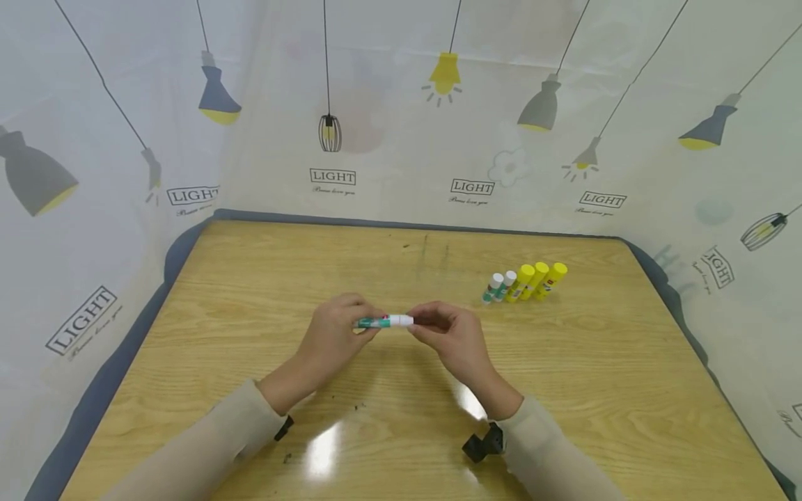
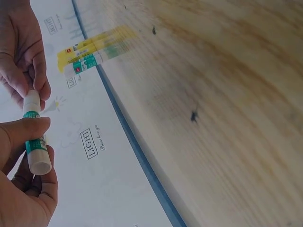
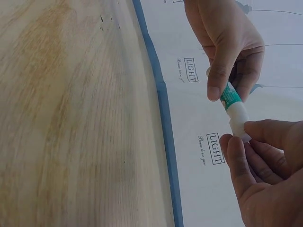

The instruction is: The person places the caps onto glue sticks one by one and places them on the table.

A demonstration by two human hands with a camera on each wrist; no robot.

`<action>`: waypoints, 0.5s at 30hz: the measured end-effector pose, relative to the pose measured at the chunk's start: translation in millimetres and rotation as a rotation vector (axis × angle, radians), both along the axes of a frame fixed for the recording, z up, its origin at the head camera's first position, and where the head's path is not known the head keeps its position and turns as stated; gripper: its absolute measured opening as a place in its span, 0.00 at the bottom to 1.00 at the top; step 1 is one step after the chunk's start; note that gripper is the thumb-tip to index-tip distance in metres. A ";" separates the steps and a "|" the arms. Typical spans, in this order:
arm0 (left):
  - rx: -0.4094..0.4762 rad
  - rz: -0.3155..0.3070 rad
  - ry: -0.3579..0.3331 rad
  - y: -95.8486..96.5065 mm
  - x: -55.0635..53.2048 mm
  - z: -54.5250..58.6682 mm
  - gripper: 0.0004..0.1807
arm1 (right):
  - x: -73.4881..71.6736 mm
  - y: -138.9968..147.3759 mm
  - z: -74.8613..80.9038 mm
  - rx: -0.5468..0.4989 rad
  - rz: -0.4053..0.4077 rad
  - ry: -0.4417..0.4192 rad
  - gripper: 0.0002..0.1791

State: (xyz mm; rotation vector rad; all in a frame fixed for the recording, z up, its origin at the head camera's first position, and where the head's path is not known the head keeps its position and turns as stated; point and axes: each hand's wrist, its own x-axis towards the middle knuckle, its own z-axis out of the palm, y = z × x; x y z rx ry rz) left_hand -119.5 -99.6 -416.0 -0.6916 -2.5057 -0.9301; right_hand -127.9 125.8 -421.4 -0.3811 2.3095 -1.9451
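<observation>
A green-and-white glue stick [image 1: 374, 323] lies level between the two hands, above the wooden table. The left hand [image 1: 332, 341] grips its green body with thumb and fingers; the round white base [image 2: 40, 166] shows past that thumb in the left wrist view. At the other end, the thumb and fingertips of the right hand [image 1: 456, 341] pinch the white cap [image 3: 238, 118]. A thin line crosses the white part in the head view. Some of the label is covered by the left hand's fingers.
Two green-and-white glue sticks [image 1: 493, 287] stand upright in a row with three yellow glue sticks [image 1: 525, 284] at the table's back right. The wooden table [image 1: 250, 271] meets a white lamp-print cloth [image 1: 388, 139] behind. Small dark marks [image 1: 356, 407] dot the wood.
</observation>
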 end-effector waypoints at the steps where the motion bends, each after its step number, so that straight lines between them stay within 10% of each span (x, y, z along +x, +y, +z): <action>1: 0.001 -0.001 0.002 0.1 0.2 0.1 0.13 | 0.2 0.0 -0.1 0.002 0.002 0.002 0.11; 15: -0.018 -0.013 0.027 2.5 -0.4 -1.2 0.12 | 2.6 -0.4 0.9 0.017 0.020 0.018 0.11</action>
